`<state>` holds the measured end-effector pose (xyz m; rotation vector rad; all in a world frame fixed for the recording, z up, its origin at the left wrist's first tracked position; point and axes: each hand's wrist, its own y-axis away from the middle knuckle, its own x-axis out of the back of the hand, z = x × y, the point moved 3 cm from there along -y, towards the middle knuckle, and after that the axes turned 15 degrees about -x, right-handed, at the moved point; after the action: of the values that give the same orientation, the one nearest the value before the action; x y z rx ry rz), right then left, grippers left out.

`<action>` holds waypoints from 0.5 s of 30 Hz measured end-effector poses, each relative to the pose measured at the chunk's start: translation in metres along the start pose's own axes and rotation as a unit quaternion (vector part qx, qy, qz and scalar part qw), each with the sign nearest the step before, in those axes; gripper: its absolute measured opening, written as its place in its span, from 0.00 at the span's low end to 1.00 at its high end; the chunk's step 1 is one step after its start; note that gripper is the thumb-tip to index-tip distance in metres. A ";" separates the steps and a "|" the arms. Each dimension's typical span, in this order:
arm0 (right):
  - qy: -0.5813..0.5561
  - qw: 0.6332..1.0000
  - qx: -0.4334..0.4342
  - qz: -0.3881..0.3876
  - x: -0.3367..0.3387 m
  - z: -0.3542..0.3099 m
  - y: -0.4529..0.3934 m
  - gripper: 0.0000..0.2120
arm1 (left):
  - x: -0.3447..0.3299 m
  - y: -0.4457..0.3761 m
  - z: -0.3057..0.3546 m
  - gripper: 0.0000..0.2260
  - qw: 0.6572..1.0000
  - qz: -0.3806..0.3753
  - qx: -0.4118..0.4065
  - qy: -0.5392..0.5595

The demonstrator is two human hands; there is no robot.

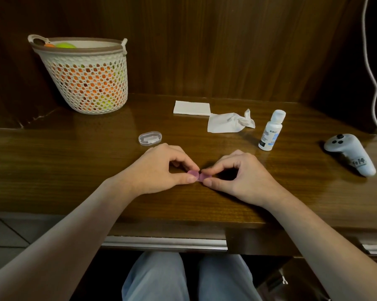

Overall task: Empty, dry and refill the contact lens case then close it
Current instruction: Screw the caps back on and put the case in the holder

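Contact lens case (196, 175), one small purple piece with two round wells side by side, sits low over the dark wooden worktop (74, 170) near its front edge, pinched from both ends. At the case's 9 o'clock the left hand (159, 170) has its grip closed on the left well between thumb and curled fingers; at 3 o'clock the right hand (237, 177) grasps the right well the same way. Whether the wells are capped cannot be told. One clear oval box (150, 138) lies at 11 o'clock from the hands, close by. Two white tissues rest toward 12 and 1 o'clock: one folded tissue (192, 107) flat, one crumpled tissue (229, 123) just beside it. One white solution bottle (270, 131) stands upright and capped at 2 o'clock, apart from the right hand. One grey controller (350, 154) lies at 3 o'clock near the worktop's right edge. One white mesh basket (85, 81) holding orange and green balls stands at 10 o'clock against the back panel. Bare wood stretches left of the forearms.
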<state>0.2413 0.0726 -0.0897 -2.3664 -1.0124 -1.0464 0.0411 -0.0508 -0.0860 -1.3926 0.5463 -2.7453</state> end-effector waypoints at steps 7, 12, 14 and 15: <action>0.003 1.000 -0.001 -0.002 -0.001 0.001 0.000 0.06 | 0.000 0.001 0.001 0.20 1.000 -0.011 -0.005 0.022; 0.000 1.000 0.006 0.000 0.000 0.002 0.000 0.07 | -0.004 0.001 0.001 0.11 0.999 0.044 0.002 -0.001; -0.002 1.000 0.009 0.000 -0.001 0.003 0.000 0.07 | -0.003 0.000 0.001 0.08 0.999 0.036 0.003 -0.005; -0.002 1.000 0.009 0.000 -0.001 0.003 -0.001 0.07 | -0.003 0.000 0.000 0.08 1.000 0.025 0.004 -0.013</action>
<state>0.2419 0.0743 -0.0920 -2.3552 -1.0195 -1.0297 0.0432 -0.0504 -0.0881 -1.3897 0.5615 -2.6841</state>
